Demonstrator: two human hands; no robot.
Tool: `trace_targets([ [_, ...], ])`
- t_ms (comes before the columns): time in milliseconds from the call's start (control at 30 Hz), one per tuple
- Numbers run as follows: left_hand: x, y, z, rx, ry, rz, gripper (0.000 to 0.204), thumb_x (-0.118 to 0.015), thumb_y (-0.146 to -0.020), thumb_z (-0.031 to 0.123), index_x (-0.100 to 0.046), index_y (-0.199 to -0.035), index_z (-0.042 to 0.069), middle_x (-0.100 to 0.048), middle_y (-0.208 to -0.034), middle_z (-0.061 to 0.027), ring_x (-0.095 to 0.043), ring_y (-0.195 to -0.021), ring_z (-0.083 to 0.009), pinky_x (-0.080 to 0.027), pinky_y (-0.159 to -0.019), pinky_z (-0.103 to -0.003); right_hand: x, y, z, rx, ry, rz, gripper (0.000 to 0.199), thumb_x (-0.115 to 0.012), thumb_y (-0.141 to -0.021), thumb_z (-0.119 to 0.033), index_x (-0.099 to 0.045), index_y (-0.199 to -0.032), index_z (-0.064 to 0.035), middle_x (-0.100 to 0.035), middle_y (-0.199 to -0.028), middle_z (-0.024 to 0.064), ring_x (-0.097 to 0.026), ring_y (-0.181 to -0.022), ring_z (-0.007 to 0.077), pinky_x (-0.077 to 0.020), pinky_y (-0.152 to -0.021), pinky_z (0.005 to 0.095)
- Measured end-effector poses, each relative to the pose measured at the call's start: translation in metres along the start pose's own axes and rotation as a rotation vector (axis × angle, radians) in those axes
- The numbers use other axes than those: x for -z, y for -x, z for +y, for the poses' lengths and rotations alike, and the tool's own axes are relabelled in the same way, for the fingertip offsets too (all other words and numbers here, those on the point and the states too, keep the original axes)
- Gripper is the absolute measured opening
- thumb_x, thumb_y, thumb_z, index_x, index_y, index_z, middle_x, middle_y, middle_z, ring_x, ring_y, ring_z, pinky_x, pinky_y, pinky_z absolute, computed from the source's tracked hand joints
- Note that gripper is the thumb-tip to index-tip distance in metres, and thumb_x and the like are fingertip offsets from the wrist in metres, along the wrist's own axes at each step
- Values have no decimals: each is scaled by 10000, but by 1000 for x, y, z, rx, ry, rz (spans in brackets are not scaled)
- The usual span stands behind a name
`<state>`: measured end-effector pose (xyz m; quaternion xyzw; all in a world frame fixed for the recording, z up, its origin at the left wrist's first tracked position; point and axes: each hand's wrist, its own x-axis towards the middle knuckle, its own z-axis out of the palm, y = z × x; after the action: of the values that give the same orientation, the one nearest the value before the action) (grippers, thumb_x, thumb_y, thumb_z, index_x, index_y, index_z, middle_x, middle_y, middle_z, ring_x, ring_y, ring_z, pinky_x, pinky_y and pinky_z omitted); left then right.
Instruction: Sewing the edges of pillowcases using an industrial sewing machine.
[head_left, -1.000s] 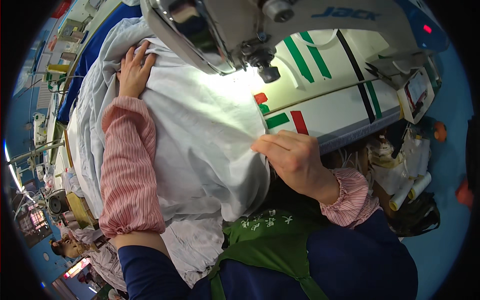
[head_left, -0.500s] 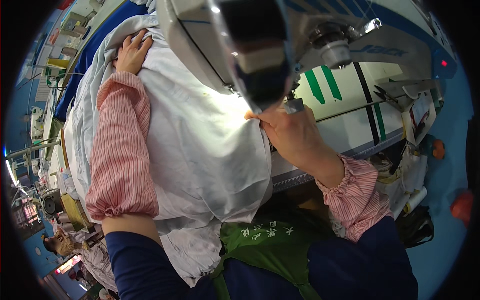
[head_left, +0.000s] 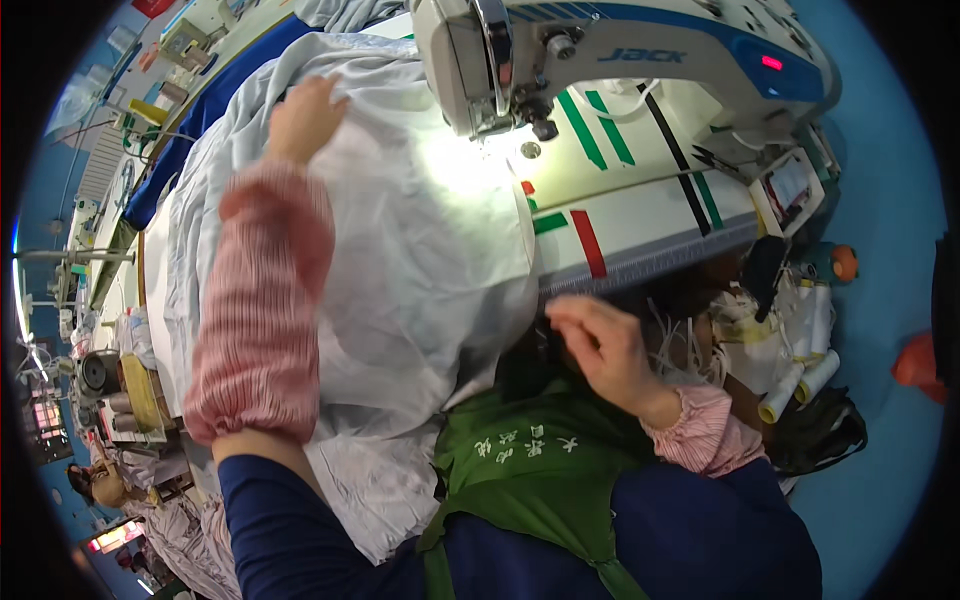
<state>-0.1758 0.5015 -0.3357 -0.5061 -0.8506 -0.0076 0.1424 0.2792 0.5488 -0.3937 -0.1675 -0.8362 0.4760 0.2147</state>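
A large pale grey-white cloth [head_left: 390,250] is spread over the sewing table and hangs down at its front edge toward my lap. My left hand [head_left: 305,120] is at the far left part of the cloth, wrist bent; its fingers are blurred and partly hidden, so their grip is unclear. Off the table's front edge, my right hand [head_left: 605,350] hovers with loosely curled fingers, thumb apart, nothing seen between them. The sewing machine [head_left: 470,70] stands at the back, its lamp lighting the cloth beside the needle area.
Green, red and black tape strips mark the white tabletop [head_left: 640,170], and a ruler [head_left: 660,265] runs along its front edge. Thread cones [head_left: 815,375] and a black bag [head_left: 820,435] lie at the right. Workbenches with tools and a seated person [head_left: 105,485] are at the left.
My right hand has left the cloth beside the needle and moved back toward my body. My left hand has shifted slightly right, lifting from its flat spread. The view has shifted, showing more of the machine.
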Motion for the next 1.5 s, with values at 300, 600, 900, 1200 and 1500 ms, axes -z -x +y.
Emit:
trace_targets([
  [300,21,322,211,43,743,97,139,-630,-843,27,-639,-981,41,-630,-862,-132,-639,-738,-340,-511,-640,-405,-109,39,71,-423,-1113,-116,562,-629,-861,5,-425,-1383,-26,-541,-1309,83,-519,-1202,177,-418,-1025,313],
  [600,-59,389,217,245,833,215,370,-608,-831,-10,-586,-1200,14,-608,-1147,-192,-607,-1007,-394,-494,-851,-415,-172,69,22,-535,-731,-52,371,-656,-865,-83,-556,-1209,12,-630,-1096,64,-588,-991,162,-467,-893,294],
  [900,3,400,230,143,837,204,471,-657,-800,51,-537,-1249,-28,-549,-1276,-205,-542,-1154,-397,-468,-942,-405,-82,159,4,-489,-896,-329,281,-525,-984,-105,-569,-1234,16,-636,-1133,62,-583,-1029,152,-448,-917,279],
  [1200,85,421,279,257,1148,4,406,-709,-799,117,-577,-1149,-40,-630,-833,-174,-622,-730,-310,-496,-649,-376,-50,175,-37,-421,-1327,-247,325,-472,-1019,-109,-469,-1330,-11,-587,-1249,88,-577,-1138,169,-456,-1026,341],
  [1500,75,472,227,463,924,-71,158,-646,-877,128,-611,-846,-23,-559,-666,-140,-544,-597,-270,-436,-574,-365,-57,174,-28,-541,-1346,-454,344,-560,-984,-123,-506,-1295,12,-614,-1215,82,-604,-1098,156,-497,-975,313],
])
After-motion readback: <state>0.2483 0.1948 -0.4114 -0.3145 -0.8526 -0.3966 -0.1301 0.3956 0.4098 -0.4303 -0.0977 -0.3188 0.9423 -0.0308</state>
